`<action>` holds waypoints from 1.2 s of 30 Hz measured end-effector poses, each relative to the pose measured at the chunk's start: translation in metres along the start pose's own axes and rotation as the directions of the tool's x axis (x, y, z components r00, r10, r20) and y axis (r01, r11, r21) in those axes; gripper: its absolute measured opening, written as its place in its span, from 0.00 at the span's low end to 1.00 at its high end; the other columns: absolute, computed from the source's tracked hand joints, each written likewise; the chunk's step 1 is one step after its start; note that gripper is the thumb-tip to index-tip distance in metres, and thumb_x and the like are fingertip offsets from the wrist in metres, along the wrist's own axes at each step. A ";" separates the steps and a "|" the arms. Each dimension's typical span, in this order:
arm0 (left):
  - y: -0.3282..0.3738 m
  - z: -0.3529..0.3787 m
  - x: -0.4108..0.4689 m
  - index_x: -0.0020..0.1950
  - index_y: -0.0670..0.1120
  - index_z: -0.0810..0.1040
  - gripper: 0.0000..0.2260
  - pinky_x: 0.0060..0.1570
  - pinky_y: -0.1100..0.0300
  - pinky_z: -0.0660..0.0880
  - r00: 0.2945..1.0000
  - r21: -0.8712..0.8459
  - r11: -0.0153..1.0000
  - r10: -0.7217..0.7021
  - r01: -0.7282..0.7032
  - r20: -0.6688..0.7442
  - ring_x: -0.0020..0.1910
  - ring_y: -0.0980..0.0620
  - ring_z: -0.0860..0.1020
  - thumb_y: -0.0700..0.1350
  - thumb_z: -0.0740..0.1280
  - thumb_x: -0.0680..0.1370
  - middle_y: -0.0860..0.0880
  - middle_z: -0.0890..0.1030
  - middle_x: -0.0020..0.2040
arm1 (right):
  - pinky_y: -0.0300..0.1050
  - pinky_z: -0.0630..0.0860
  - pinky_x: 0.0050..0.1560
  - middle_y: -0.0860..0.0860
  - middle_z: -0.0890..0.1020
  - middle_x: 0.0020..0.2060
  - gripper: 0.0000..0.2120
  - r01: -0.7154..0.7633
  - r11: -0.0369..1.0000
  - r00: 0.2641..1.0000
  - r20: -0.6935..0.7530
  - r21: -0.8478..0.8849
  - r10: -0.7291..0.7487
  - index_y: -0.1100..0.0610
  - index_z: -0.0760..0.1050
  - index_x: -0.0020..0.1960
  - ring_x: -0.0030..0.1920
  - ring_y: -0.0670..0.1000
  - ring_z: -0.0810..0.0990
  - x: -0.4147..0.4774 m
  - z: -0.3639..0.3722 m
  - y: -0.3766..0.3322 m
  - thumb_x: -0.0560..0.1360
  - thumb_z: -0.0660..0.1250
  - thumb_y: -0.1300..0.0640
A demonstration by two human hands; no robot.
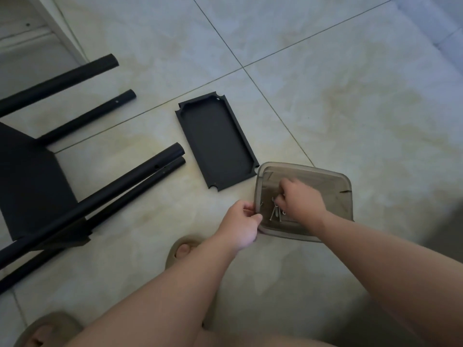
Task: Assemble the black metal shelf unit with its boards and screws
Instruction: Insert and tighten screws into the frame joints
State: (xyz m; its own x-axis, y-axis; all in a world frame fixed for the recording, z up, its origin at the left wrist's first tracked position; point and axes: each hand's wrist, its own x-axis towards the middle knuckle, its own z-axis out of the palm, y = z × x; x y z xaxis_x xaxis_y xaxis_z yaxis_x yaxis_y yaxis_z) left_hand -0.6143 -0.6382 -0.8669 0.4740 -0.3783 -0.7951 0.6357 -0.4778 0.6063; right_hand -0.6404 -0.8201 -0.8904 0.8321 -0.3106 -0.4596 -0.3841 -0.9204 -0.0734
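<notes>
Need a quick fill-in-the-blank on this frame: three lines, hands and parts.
1. The left hand grips the translucent grey plastic container by its ____.
2. The right hand pinches silver metal screws ____ that container.
3. The loose black rectangular metal shelf board lies on the tiled ____.
Missing words: rim; inside; floor.

Pale marbled floor tiles (dark grout lines); tan sandals at bottom; white furniture edge top left.

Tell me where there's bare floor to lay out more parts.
Bare tile lies right of the loose black board and beyond the tray of screws. Left is crowded: the frame's poles lie close together.
</notes>
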 end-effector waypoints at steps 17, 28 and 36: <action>0.036 -0.189 -0.149 0.62 0.53 0.77 0.10 0.53 0.58 0.74 0.977 0.730 0.670 0.212 -0.135 -0.014 0.54 0.52 0.79 0.51 0.64 0.81 0.54 0.79 0.57 | 0.54 0.78 0.46 0.50 0.81 0.44 0.05 0.440 0.877 0.890 -0.220 0.190 -0.399 0.54 0.73 0.54 0.44 0.56 0.79 -0.073 -0.172 -0.191 0.82 0.62 0.54; -0.032 -0.362 -0.196 0.58 0.50 0.78 0.06 0.49 0.58 0.73 0.860 0.610 0.792 0.303 0.012 -0.411 0.51 0.52 0.77 0.49 0.65 0.82 0.52 0.78 0.53 | 0.39 0.75 0.33 0.49 0.80 0.39 0.10 0.558 0.797 0.805 0.083 0.231 -0.588 0.48 0.77 0.52 0.35 0.52 0.78 -0.086 -0.147 -0.356 0.83 0.58 0.58; -0.060 -0.382 -0.158 0.55 0.45 0.81 0.21 0.59 0.49 0.77 0.913 0.440 0.897 0.148 0.037 -0.379 0.51 0.44 0.81 0.61 0.60 0.82 0.48 0.83 0.53 | 0.31 0.72 0.37 0.46 0.82 0.40 0.05 0.581 0.714 0.727 0.144 0.391 -0.671 0.49 0.80 0.53 0.37 0.44 0.78 -0.076 -0.103 -0.378 0.78 0.70 0.54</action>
State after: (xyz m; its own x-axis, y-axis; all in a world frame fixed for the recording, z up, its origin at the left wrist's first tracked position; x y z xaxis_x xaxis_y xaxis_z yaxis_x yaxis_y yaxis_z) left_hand -0.4947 -0.2463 -0.7830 0.7581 -0.1154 -0.6418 0.3202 -0.7916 0.5205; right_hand -0.5175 -0.4729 -0.7362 0.8054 0.4258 -0.4124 0.0531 -0.7447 -0.6653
